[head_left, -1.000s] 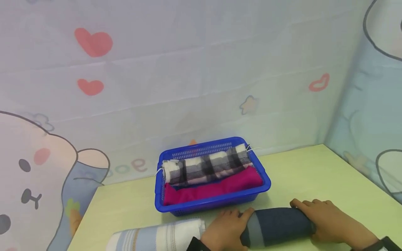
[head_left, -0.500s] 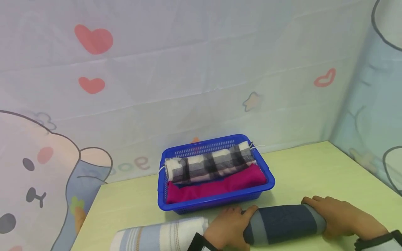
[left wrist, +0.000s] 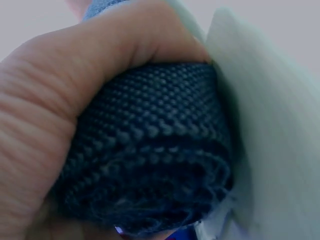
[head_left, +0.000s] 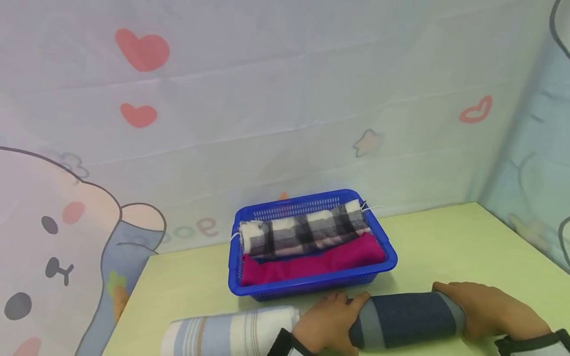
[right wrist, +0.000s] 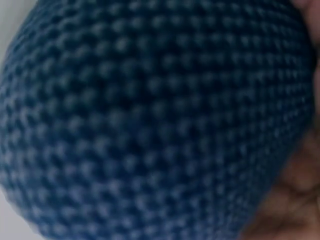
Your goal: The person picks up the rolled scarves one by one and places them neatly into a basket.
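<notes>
A rolled navy cloth with grey-blue bands (head_left: pixel 414 319) lies across the table's front, a hand at each end. My left hand (head_left: pixel 331 319) grips its left end, thumb and fingers curled round it. The left wrist view shows the coiled end of the navy roll (left wrist: pixel 155 150) inside the grasp. At the other end my right hand (head_left: pixel 490 309) holds the roll, fingers over the top. Coarse woven fabric of the roll (right wrist: pixel 150 120) fills most of the right wrist view, beside part of the palm (right wrist: pixel 290 205).
Just behind the navy roll stands a blue plastic basket (head_left: pixel 311 284). It holds a rolled plaid cloth (head_left: pixel 305 230) and a magenta cloth roll (head_left: pixel 316 264). Left of my left hand lies a white and light-blue striped roll (head_left: pixel 231 332). A printed backdrop (head_left: pixel 267 99) rises behind the table (head_left: pixel 427 237).
My right hand has slid right along the navy roll to its end, uncovering a second grey-blue band. The left hand keeps its grip. The whole head view has shifted slightly.
</notes>
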Motion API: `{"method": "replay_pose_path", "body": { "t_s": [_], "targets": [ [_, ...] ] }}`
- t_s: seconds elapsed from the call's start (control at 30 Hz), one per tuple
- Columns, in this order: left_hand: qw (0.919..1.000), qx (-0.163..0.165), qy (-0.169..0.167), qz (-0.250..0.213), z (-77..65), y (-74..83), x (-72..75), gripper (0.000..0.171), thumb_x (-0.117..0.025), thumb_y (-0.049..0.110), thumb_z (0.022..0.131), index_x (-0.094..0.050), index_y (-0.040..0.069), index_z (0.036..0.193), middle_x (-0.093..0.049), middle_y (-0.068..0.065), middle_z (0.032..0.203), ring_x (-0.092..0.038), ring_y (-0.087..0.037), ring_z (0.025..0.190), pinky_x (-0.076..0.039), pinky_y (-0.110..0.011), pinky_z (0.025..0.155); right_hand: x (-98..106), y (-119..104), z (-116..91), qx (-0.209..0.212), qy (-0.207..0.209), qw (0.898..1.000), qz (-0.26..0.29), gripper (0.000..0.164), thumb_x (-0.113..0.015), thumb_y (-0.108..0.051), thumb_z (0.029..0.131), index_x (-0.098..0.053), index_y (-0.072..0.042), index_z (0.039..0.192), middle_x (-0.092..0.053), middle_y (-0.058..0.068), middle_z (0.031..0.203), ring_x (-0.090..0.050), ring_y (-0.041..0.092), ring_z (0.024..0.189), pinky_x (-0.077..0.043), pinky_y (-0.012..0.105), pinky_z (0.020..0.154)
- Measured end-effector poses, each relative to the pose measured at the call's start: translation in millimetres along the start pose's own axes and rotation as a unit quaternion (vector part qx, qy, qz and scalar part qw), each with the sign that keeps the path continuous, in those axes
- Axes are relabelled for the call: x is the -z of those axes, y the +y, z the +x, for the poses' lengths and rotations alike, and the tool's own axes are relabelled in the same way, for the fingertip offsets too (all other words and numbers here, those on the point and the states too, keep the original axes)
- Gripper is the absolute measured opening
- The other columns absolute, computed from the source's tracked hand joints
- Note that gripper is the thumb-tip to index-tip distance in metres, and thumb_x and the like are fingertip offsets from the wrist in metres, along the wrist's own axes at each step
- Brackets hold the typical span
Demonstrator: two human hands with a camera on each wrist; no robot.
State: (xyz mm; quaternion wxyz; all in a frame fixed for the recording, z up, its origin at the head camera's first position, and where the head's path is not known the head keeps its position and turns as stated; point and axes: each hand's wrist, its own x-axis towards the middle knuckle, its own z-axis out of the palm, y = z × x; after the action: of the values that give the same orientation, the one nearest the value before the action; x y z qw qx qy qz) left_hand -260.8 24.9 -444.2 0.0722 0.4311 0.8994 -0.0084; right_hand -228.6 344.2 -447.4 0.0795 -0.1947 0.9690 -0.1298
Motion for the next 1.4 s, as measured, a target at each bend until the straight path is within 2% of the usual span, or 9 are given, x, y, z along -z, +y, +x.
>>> {"method": "replay_pose_path", "body": {
  "t_s": [0.23, 0.43, 0.53, 0.63, 0.77, 0.87, 1.0, 1.2, 1.4],
  "targets": [
    [0.9998, 0.004, -0.014, 0.016, -2.7, -1.1, 4.9, 0.106, -0.077, 0.058, 0.061, -0.020, 0.034, 0.146, -0.052, 0.003, 0.113, -0.048, -0.011, 0.102, -0.048, -0.027, 0.079, -0.3, -1.7, 1.3, 0.029, 0.015, 0.999, -0.009, 0.061, -0.075, -0.005, 0.045, -0.049, -0.028, 0.095, -0.051, -0.012, 0.081, -0.047, 0.011, 0.069, -0.042, 0.041, 0.055],
    [0.9994, 0.004, -0.001, 0.035, -1.9, -2.2, 3.3, 0.106, -0.079, 0.058, 0.058, -0.023, 0.034, 0.145, -0.053, 0.005, 0.111, -0.050, -0.010, 0.098, -0.049, -0.027, 0.075, 1.6, 0.5, 1.4, 0.034, 0.008, 0.999, -0.015, 0.065, -0.075, -0.006, 0.048, -0.054, -0.021, 0.108, -0.059, -0.008, 0.097, -0.053, 0.015, 0.080, -0.048, 0.047, 0.066],
    [0.9996, 0.002, -0.004, 0.029, -1.6, -3.4, 3.1, 0.106, -0.080, 0.055, 0.058, -0.023, 0.034, 0.145, -0.053, 0.005, 0.111, -0.051, -0.010, 0.097, -0.049, -0.027, 0.075, 2.6, 0.3, 2.5, 0.030, -0.005, 1.000, -0.002, 0.063, -0.075, -0.005, 0.051, -0.054, -0.022, 0.108, -0.059, -0.007, 0.099, -0.054, 0.016, 0.081, -0.048, 0.048, 0.067],
    [0.9997, 0.000, -0.008, 0.022, -2.5, -4.8, 3.5, 0.106, -0.081, 0.052, 0.057, -0.024, 0.034, 0.144, -0.053, 0.004, 0.111, -0.052, -0.010, 0.093, -0.049, -0.026, 0.073, 2.5, -0.4, 3.5, 0.013, -0.016, 1.000, 0.001, 0.064, -0.075, -0.006, 0.055, -0.055, -0.014, 0.115, -0.061, 0.002, 0.108, -0.057, 0.025, 0.092, -0.048, 0.056, 0.075],
    [0.9999, 0.007, -0.012, 0.008, -3.2, -4.9, 6.2, 0.105, -0.082, 0.048, 0.056, -0.024, 0.036, 0.142, -0.054, 0.005, 0.108, -0.053, -0.010, 0.086, -0.048, -0.026, 0.068, 3.1, 2.0, 3.9, 0.023, -0.005, 1.000, -0.005, 0.064, -0.078, -0.012, 0.058, -0.053, -0.012, 0.117, -0.060, 0.003, 0.108, -0.056, 0.027, 0.093, -0.048, 0.057, 0.075],
    [0.9998, 0.013, -0.017, 0.001, -3.5, -3.4, 10.3, 0.105, -0.082, 0.048, 0.055, -0.023, 0.038, 0.142, -0.054, 0.007, 0.108, -0.054, -0.010, 0.084, -0.048, -0.027, 0.067, 3.7, 4.8, 2.9, 0.041, 0.005, 0.999, -0.008, 0.062, -0.080, -0.014, 0.059, -0.053, -0.015, 0.115, -0.059, 0.000, 0.105, -0.055, 0.022, 0.088, -0.049, 0.053, 0.071],
    [0.9997, 0.011, -0.021, 0.008, -6.4, -2.0, 16.4, 0.104, -0.081, 0.049, 0.057, -0.023, 0.037, 0.143, -0.055, 0.007, 0.109, -0.053, -0.009, 0.085, -0.048, -0.026, 0.068, 3.9, 5.3, 1.0, 0.041, 0.008, 0.999, -0.004, 0.062, -0.079, -0.012, 0.059, -0.053, -0.018, 0.115, -0.058, -0.004, 0.105, -0.055, 0.018, 0.089, -0.050, 0.051, 0.072],
    [0.9995, 0.010, -0.005, 0.028, -14.9, -3.2, 26.7, 0.105, -0.081, 0.049, 0.057, -0.025, 0.034, 0.144, -0.055, 0.005, 0.110, -0.053, -0.010, 0.087, -0.049, -0.027, 0.068, 5.6, -0.8, 3.2, 0.054, 0.023, 0.998, -0.012, 0.063, -0.078, -0.012, 0.058, -0.053, -0.026, 0.114, -0.057, -0.012, 0.103, -0.053, 0.012, 0.088, -0.049, 0.047, 0.070],
    [0.9999, 0.010, -0.010, -0.002, -22.9, -7.8, 35.9, 0.104, -0.082, 0.048, 0.059, -0.025, 0.034, 0.144, -0.054, 0.005, 0.113, -0.052, -0.009, 0.092, -0.050, -0.028, 0.073, 12.0, -8.1, 5.3, 0.062, 0.017, 0.998, 0.004, 0.061, -0.079, -0.014, 0.059, -0.052, -0.029, 0.111, -0.057, -0.014, 0.099, -0.052, 0.008, 0.083, -0.049, 0.043, 0.066]
  ]
}}
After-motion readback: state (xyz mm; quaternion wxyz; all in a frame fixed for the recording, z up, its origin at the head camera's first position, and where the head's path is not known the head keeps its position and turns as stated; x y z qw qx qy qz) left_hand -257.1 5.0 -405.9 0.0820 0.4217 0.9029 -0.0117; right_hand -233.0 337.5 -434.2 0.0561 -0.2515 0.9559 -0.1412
